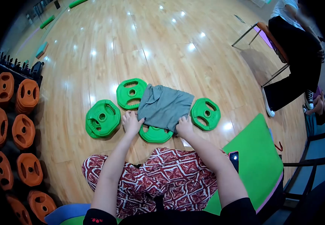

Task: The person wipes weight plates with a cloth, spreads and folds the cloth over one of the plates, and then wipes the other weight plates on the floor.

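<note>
A crumpled grey cloth (166, 105) lies over part of a green weight plate (155, 135) in front of my crossed legs. My left hand (131, 122) rests at the cloth's left edge, fingers spread, the thumb touching the fabric. At the lower right corner, my right hand (185, 126) has its fingers curled on the cloth. Another green plate (124, 93) sits behind and left, its right side touching or under the cloth. Farther left is a green plate (109, 116) that looks stacked on another. To the right of the cloth lies one more green plate (209, 119).
Orange weight plates (29, 135) fill a rack along the left. A green mat (252, 150) lies at my right, with a phone (233, 159) on its edge. At upper right, a person in black trousers (295, 56) sits on a chair (271, 41). Wooden floor (95, 67) surrounds the plates.
</note>
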Demonstrator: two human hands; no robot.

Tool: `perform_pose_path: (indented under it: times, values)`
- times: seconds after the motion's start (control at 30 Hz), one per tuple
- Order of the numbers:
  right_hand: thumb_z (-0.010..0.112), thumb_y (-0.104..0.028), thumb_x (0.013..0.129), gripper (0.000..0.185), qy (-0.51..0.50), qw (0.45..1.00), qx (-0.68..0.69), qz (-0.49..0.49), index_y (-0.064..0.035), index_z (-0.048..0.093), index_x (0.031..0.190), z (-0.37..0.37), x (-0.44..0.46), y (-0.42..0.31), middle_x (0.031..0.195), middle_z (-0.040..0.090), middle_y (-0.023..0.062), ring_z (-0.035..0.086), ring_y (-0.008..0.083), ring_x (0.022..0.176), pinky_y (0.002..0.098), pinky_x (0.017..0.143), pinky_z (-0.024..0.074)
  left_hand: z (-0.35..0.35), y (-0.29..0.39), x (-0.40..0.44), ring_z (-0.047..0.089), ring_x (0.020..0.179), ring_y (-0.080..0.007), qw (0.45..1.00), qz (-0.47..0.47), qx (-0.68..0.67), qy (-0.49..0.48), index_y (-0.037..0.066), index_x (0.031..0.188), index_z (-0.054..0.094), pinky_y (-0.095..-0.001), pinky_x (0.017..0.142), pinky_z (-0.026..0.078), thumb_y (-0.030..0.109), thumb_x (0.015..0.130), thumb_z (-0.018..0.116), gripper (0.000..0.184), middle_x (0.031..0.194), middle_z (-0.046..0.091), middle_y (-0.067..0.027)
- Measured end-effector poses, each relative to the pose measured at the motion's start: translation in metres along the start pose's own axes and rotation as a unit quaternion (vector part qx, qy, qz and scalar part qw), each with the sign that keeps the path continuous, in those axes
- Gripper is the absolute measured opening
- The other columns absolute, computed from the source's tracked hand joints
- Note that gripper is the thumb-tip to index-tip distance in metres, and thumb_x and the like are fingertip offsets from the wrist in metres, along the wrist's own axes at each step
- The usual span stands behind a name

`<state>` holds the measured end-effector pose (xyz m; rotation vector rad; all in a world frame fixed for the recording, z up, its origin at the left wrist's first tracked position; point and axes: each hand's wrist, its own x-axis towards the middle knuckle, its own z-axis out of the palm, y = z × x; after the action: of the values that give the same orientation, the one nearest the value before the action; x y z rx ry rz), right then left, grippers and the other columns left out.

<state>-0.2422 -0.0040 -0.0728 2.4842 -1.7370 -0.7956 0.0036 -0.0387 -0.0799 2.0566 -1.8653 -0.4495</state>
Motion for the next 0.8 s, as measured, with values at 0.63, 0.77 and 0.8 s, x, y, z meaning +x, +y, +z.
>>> perform_pose_path:
  times: [0.63, 0.77, 0.8]
  values:
    - [0.069, -0.028, 0.061, 0.019, -0.061, 0.958, 0.28, -0.02, -0.0153, 0.067, 0.076, -0.093, -0.048, 0.048, 0.097, 0.055, 0.0093, 0.047, 0.0297, 0.098, 0.0447, 0.083, 0.0386, -0.096, -0.042, 0.009, 0.053, 0.069, -0.0153, 0.969, -0.089, -0.115, -0.199, 0.003, 0.07, 0.061, -0.0265, 0.072, 0.041, 0.019, 0.067, 0.062, 0.017, 0.067, 0.056, -0.0066]
    - [0.067, -0.035, 0.065, 0.037, -0.212, 0.944, 0.241, -0.071, -0.0167, 0.064, 0.096, -0.093, -0.043, 0.029, 0.117, 0.05, 0.0099, 0.045, 0.0302, 0.106, 0.0456, 0.088, 0.0379, -0.091, -0.017, -0.024, 0.043, 0.102, -0.0261, 0.983, -0.036, 0.093, -0.156, 0.006, 0.1, 0.054, -0.0367, 0.09, 0.034, 0.027, 0.068, 0.06, 0.038, 0.107, 0.047, -0.0145]
    - [0.063, -0.035, 0.068, 0.044, -0.118, 0.959, 0.255, -0.021, -0.0147, 0.057, 0.107, -0.077, -0.035, 0.02, 0.122, 0.046, 0.0092, 0.043, 0.0295, 0.109, 0.0453, 0.088, 0.0382, -0.088, -0.008, -0.034, 0.037, 0.114, -0.0299, 0.983, -0.007, 0.138, -0.121, 0.008, 0.113, 0.051, -0.0407, 0.096, 0.031, 0.029, 0.069, 0.059, 0.05, 0.122, 0.042, -0.0169]
